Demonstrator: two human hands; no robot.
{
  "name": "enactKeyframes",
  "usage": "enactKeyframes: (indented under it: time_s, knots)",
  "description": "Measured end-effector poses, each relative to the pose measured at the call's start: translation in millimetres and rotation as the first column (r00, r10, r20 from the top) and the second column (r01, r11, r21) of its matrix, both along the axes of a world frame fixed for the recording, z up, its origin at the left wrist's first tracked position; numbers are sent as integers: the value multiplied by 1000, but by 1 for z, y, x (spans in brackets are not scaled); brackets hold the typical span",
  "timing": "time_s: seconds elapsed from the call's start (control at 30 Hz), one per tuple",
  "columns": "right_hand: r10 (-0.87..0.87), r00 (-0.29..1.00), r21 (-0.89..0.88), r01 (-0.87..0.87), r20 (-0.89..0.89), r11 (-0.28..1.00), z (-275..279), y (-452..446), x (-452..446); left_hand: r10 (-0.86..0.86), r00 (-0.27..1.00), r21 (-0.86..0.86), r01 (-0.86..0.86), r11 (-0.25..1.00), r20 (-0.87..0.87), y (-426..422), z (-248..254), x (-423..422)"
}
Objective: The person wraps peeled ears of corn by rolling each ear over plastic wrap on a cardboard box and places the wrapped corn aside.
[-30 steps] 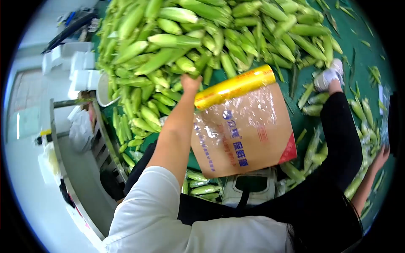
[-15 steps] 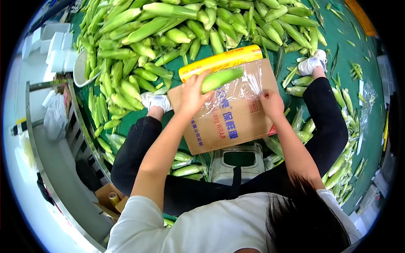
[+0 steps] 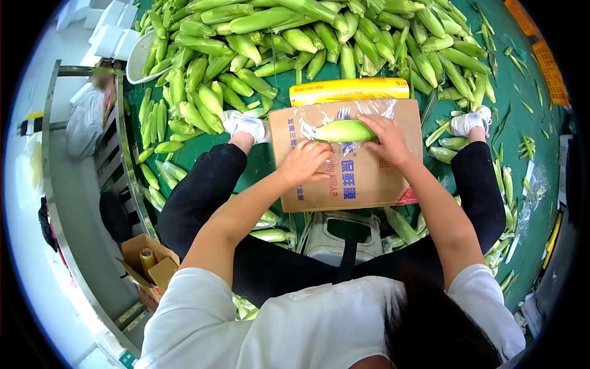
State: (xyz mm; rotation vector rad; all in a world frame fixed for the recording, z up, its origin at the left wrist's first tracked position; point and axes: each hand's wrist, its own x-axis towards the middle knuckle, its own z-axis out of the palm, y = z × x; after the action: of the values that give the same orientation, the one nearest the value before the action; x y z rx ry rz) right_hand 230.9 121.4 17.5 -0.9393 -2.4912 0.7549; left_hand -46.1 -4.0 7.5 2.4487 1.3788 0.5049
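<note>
A green husked ear of corn (image 3: pixel 345 130) lies crosswise on a flat cardboard box (image 3: pixel 307 198) with printed lettering. Clear plastic film (image 3: pixel 388 111) is spread over the upper part of the cardboard, under and around the corn. My right hand (image 3: pixel 388 142) is closed around the corn's right end, thumb on the near side. At the left end, my left hand (image 3: pixel 305 161) rests on the cardboard beside the corn, its thumb apart from the bent fingers. Just beyond the cardboard's far edge is a yellow roll of cling film (image 3: pixel 350 91).
A large heap of corn (image 3: pixel 295 40) covers the green floor ahead. Wrapped ears (image 3: pixel 399 224) lie near a stool (image 3: pixel 316 243) between my legs. A metal rack (image 3: pixel 54 166) and an open carton (image 3: pixel 147 264) stand at left, with orange boxes (image 3: pixel 550 74) at far right.
The corn has gone from my left hand down onto the film-covered cardboard. My right hand has left the film's right edge for the corn's right end; the left hand has drawn nearer me.
</note>
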Motion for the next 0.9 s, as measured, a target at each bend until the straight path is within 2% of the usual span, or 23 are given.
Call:
enactKeyframes:
  time_s: [0.07, 0.1, 0.2, 0.23, 0.27, 0.33, 0.37, 0.47, 0.5, 0.57, 0.6, 0.63, 0.67, 0.73, 0.8, 0.87, 0.9]
  knots:
    - [26, 1000, 50, -26, 15, 998, -9, 2, 1, 76, 997, -58, -77, 995, -21, -11, -1, -7]
    - [2, 1000, 65, -3, 13, 998, -10, 1, 0, 68, 998, 46, -69, 997, 10, -7, -5, -4]
    - [-16, 1000, 46, 15, 17, 999, -8, -5, 4, 3, 999, -21, -2, 1000, 50, 6, -6, -2]
    - [4, 1000, 29, -5, 24, 1000, -8, -7, 9, 65, 988, -62, -57, 996, 143, 1, -2, -1]
    - [22, 999, 7, -22, 30, 1000, -8, -12, 14, 26, 982, -21, -22, 1000, 189, 3, 18, -3]
    - [121, 990, -136, -111, 71, 985, -1, -31, 35, -89, 981, -133, 112, 985, 170, -5, 51, -14]
    - [176, 981, -202, -156, 84, 967, 4, -36, 44, -89, 992, -373, 116, 921, 89, -17, 55, -20]
    - [264, 952, -361, -193, 156, 912, 28, -71, 61, -32, 953, -442, 170, 881, 302, -51, 25, -1]
    - [230, 960, -325, -170, 157, 930, 30, -76, 58, 78, 936, -449, 90, 889, 342, -47, 22, 8]
    - [166, 973, -263, -120, 160, 957, 31, -85, 43, 100, 992, -502, -47, 864, 79, -20, 16, 12]
    - [94, 978, -133, -70, 185, 989, 22, -82, 34, 103, 993, -523, -114, 845, -52, -5, 15, 13]
    - [22, 979, -2, -22, 204, 1000, 10, -72, 22, 65, 992, -473, -110, 874, -110, 10, 13, 12]
    - [-36, 984, -23, 40, 174, 999, 3, -57, 9, 35, 985, -424, -105, 900, -169, 25, 16, 10]
    - [-170, 971, 148, 146, 170, 978, -2, -14, -13, 275, 960, -769, -218, 601, -57, 65, 47, -10]
    - [-282, 951, 302, 233, 129, 924, -3, 24, -25, 535, 813, -837, -114, 535, 231, 108, 59, -51]
    - [-67, 981, -48, 77, 183, 996, 7, 28, -37, 660, 674, -658, -335, 674, 333, 134, 63, -73]
    - [46, 982, -226, -3, 185, 974, 14, 23, -41, 665, 667, -641, -355, 680, 336, 148, 68, -76]
